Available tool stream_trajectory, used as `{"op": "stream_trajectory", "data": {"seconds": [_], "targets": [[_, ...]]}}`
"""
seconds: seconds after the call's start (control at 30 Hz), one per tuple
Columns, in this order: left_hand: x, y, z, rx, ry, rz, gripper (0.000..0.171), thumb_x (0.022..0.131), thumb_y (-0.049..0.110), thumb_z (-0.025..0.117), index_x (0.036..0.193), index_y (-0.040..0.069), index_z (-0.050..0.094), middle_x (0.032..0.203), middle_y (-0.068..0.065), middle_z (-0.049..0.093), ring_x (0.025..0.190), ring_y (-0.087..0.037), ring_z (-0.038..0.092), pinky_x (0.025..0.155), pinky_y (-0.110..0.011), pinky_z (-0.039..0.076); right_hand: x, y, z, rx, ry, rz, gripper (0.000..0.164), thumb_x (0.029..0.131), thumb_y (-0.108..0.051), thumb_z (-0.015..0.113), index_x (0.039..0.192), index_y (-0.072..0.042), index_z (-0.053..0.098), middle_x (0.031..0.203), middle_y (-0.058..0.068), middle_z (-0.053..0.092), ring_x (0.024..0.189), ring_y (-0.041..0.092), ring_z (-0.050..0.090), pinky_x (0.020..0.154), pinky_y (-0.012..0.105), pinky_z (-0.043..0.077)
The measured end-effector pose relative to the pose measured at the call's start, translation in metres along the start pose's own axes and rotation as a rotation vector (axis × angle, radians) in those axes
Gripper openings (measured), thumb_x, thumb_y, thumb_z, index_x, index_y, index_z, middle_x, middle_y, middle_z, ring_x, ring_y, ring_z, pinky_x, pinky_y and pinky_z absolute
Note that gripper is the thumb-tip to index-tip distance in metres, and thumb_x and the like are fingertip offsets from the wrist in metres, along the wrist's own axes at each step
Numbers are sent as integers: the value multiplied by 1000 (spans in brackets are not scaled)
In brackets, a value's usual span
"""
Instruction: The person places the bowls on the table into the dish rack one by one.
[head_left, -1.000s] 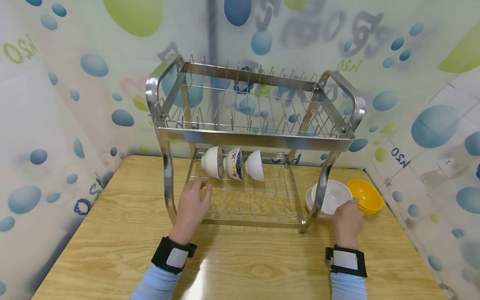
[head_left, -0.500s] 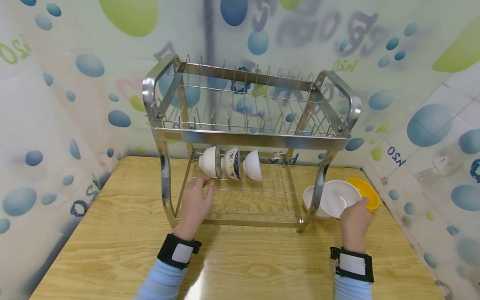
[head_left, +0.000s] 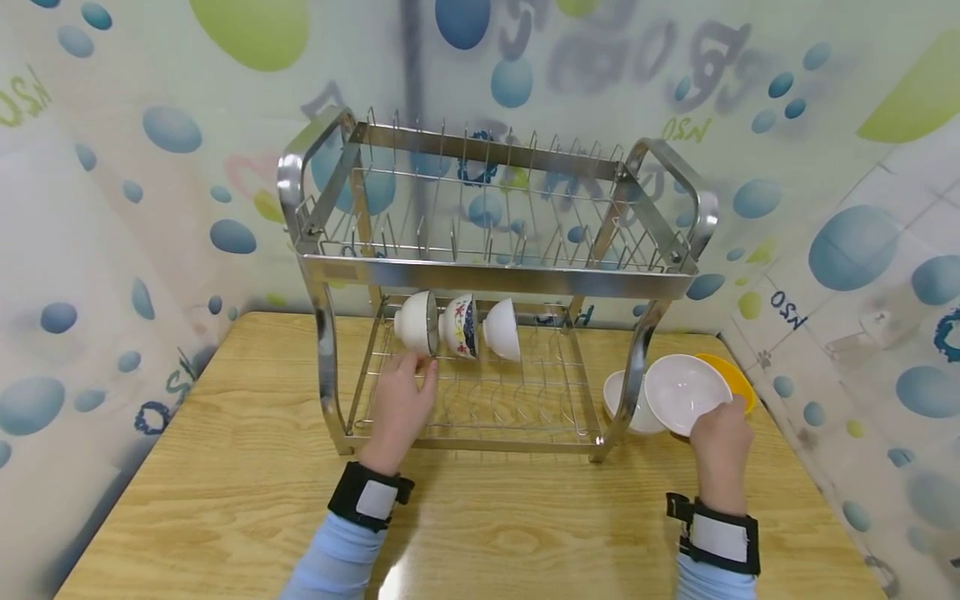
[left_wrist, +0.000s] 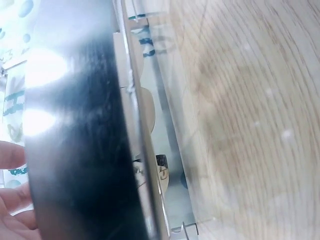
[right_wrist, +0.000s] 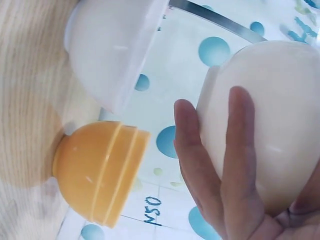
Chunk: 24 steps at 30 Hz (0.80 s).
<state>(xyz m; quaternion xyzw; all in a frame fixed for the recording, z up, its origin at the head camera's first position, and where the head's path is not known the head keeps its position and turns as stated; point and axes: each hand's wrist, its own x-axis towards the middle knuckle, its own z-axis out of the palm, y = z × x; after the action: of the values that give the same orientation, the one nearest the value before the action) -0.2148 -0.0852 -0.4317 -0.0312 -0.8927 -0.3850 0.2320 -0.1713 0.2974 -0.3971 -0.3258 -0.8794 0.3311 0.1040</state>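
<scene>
My right hand [head_left: 722, 442] grips a white bowl [head_left: 686, 393] by its rim, lifted off the table. In the right wrist view, fingers [right_wrist: 239, 135] spread over the outside of this bowl [right_wrist: 280, 120]. Below and beside it stands another white bowl [head_left: 626, 408]. My left hand [head_left: 403, 408] reaches over the lower tier of a metal dish rack [head_left: 465, 448], its fingertips just under the leftmost white bowl [head_left: 415, 323]; contact cannot be made out. A flower-patterned bowl [head_left: 458, 327] and a second white bowl [head_left: 501, 330] stand on edge in line with it.
Stacked yellow bowls [right_wrist: 95, 175] stand at the right, partly hidden by the held bowl. The rack's upper tier [head_left: 487, 275] overhangs the lower one. Its right front leg [head_left: 637, 367] stands between the lower tier and the loose bowls. A patterned backdrop [head_left: 187, 250] surrounds the wooden table [head_left: 510, 533].
My right hand has lifted the white bowl off the other white one and tilted it toward me, moving slightly right. My left hand has shifted slightly at the rack.
</scene>
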Motion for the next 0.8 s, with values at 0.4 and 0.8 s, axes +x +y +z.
{"op": "stream_trajectory", "data": {"seconds": [0.4, 0.8], "targets": [[-1, 7, 8, -16, 15, 28, 22, 91, 17, 61, 103, -2, 64, 98, -17, 66, 90, -31, 61, 77, -42, 52, -17, -11, -23, 41, -76, -10, 54, 103, -21, 8, 144, 14, 12, 134, 45, 32, 115, 55, 43, 90, 60, 46], [-1, 15, 12, -44, -40, 18, 22, 93, 20, 57, 103, 1, 63, 96, -12, 63, 88, -26, 59, 77, -38, 51, -50, -31, -39, 17, -103, -125, 53, 104, -22, 12, 141, 15, 20, 127, 40, 41, 96, 46, 52, 63, 40, 53]]}}
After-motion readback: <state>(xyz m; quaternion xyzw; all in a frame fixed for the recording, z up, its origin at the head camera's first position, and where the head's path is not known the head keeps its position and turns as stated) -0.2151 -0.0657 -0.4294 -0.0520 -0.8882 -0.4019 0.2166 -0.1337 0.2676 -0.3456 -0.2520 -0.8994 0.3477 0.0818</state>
